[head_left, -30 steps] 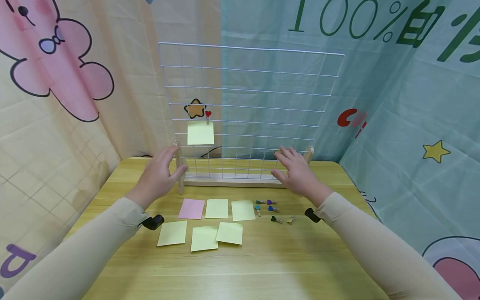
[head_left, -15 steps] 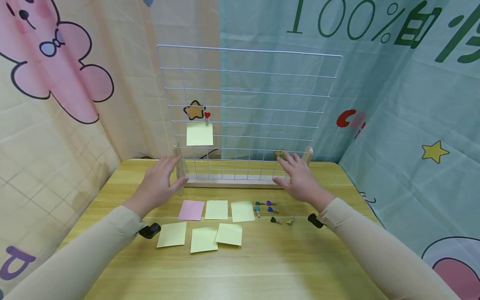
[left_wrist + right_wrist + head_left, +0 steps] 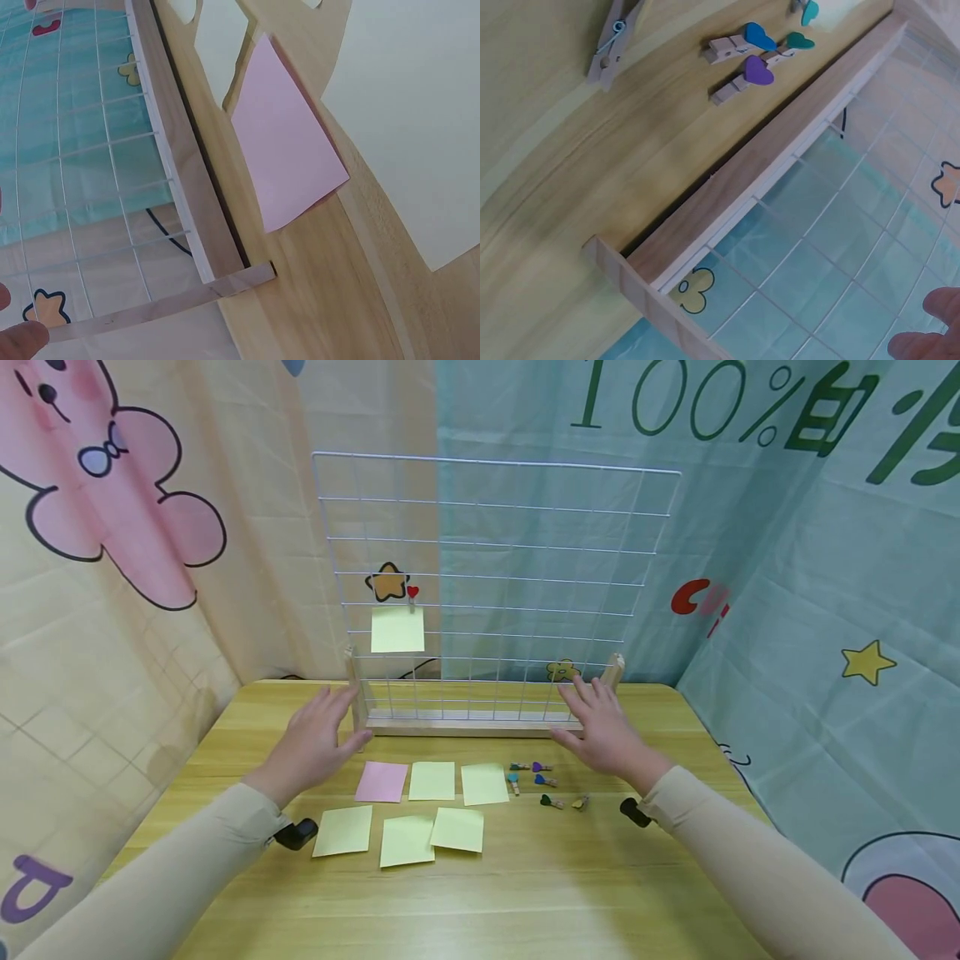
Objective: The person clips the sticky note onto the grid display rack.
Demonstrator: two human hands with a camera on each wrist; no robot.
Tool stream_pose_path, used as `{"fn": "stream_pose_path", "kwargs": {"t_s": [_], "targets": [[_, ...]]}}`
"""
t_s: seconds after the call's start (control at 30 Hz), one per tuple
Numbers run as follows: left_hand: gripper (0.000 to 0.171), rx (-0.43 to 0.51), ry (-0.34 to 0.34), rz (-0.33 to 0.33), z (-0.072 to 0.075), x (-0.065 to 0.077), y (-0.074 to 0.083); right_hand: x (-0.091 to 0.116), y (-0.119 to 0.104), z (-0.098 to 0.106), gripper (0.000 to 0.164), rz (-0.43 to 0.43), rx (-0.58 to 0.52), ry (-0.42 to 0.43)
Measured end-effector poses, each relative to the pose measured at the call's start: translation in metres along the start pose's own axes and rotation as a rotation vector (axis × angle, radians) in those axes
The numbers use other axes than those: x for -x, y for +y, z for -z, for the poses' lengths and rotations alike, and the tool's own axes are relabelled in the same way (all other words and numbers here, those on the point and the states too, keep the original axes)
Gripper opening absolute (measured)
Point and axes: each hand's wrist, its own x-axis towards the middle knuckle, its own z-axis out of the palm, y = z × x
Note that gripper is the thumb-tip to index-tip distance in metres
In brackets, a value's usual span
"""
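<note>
A white wire grid (image 3: 495, 543) stands upright in a wooden base (image 3: 465, 727) at the back of the table. One pale yellow sticky note (image 3: 397, 630) hangs on its left part from a clothespin with a red heart (image 3: 413, 593). My left hand (image 3: 307, 745) is by the base's left end, fingers spread and holding nothing. Near the right end my right hand (image 3: 611, 731) is likewise spread, with nothing in it. In front of the base lie a pink sticky note (image 3: 381, 782) and several pale yellow notes (image 3: 343, 831). Small heart clothespins (image 3: 758, 70) lie to their right.
Printed curtains (image 3: 787, 610) close in the back and sides of the wooden table (image 3: 480, 910). A black wrist camera (image 3: 296, 834) sits on the left wrist and another camera (image 3: 635, 812) on the right.
Both hands have drawn back slightly towards the body from the ends of the base, the right one also a little to the right. The notes and clothespins lie as before.
</note>
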Motion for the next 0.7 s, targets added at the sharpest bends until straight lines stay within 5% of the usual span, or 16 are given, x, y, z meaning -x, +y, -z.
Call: {"fn": "stream_pose_path", "kwargs": {"t_s": [0.7], "targets": [[0.083, -0.041, -0.085, 0.029, -0.012, 0.008, -0.001, 0.013, 0.007, -0.016, 0.083, -0.024, -0.016, -0.018]]}}
